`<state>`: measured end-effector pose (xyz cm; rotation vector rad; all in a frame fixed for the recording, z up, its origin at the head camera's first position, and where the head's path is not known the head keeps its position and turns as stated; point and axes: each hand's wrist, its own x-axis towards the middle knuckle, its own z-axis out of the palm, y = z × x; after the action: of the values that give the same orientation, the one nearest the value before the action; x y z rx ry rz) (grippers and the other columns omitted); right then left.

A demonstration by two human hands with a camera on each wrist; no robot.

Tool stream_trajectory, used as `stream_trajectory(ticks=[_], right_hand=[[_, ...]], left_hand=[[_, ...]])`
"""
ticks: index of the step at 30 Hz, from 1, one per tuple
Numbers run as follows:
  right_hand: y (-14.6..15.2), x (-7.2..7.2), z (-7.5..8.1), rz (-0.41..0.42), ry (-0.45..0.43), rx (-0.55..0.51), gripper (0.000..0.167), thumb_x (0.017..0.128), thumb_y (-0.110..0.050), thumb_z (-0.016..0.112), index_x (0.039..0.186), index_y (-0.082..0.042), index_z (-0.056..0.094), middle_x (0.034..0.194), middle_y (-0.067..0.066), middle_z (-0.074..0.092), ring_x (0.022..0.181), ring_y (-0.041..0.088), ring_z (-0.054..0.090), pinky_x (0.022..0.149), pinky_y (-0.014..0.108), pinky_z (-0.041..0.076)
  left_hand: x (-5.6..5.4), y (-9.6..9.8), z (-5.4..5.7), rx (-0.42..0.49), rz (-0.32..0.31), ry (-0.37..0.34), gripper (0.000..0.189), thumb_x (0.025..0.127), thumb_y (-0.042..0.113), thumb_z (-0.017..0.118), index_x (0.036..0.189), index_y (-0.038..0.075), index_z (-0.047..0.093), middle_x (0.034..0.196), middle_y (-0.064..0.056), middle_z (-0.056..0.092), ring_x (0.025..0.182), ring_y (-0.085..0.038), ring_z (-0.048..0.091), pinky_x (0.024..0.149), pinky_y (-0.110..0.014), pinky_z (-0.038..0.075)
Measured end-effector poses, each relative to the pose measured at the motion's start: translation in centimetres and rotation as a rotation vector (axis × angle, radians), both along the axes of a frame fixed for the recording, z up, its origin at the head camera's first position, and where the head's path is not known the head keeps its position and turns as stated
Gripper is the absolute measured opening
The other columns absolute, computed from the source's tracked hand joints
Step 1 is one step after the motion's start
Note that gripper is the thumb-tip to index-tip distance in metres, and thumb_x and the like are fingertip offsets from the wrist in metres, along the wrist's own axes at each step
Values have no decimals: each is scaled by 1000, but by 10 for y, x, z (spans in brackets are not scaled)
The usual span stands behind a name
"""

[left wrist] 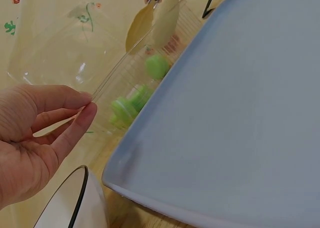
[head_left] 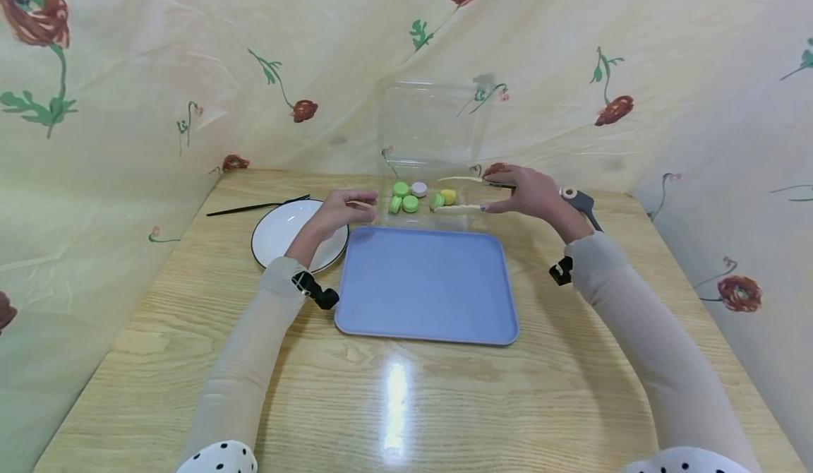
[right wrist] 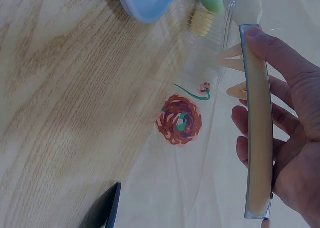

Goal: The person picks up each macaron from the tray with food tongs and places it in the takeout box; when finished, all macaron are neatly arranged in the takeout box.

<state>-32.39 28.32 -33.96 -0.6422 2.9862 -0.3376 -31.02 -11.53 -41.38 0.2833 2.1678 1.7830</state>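
Note:
My left hand (head_left: pixel 336 213) pinches the left rim of a clear plastic box (left wrist: pixel 107 82) between thumb and fingers. My right hand (head_left: pixel 530 189) grips a pair of tongs (right wrist: pixel 259 133) with pale, scalloped ends. The tongs reach into the box from the right, their arms spread on either side of a yellow macaron (head_left: pixel 448 196) and a green macaron (head_left: pixel 437 201). To the left in the box sit several more green macarons (head_left: pixel 411 205) and a lilac macaron (head_left: pixel 418 189). Whether the tong ends touch any macaron, I cannot tell.
A blue tray (head_left: pixel 425 286) lies just in front of the box. Left of it stands a white plate (head_left: pixel 273 236) with a dark rim, a black fork (head_left: pixel 244 209) behind it. The box's clear lid (head_left: pixel 432 120) stands raised against the flowered cloth. Beyond my right hand is a dark grey object (head_left: pixel 581 202).

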Motion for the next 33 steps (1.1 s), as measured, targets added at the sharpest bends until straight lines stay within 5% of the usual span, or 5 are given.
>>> stream_trajectory(ticks=[6,17,33], right_hand=[[8,14,0,-42,43,-92,78,85,-45,82,151,-16,52,138,18,57,100,34,65,70,46,51],[28,45,3,-88,266,-261,77,80,-38,87,146,-14,57,121,10,64,98,30,65,68,40,48],[75,60,-5,-249,225,-142,93,78,-53,84,152,-9,48,136,26,58,117,47,58,78,58,49]], left_hand=[[1,0,0,-8,1,1,54,94,3,70,145,-1,53,146,-19,56,130,-34,57,102,-37,57],[3,1,0,-11,0,10,54,94,3,70,145,-1,53,147,-20,56,131,-35,57,101,-35,58],[3,1,1,-19,2,11,54,95,3,70,146,-2,52,146,-19,56,130,-34,58,99,-32,59]])
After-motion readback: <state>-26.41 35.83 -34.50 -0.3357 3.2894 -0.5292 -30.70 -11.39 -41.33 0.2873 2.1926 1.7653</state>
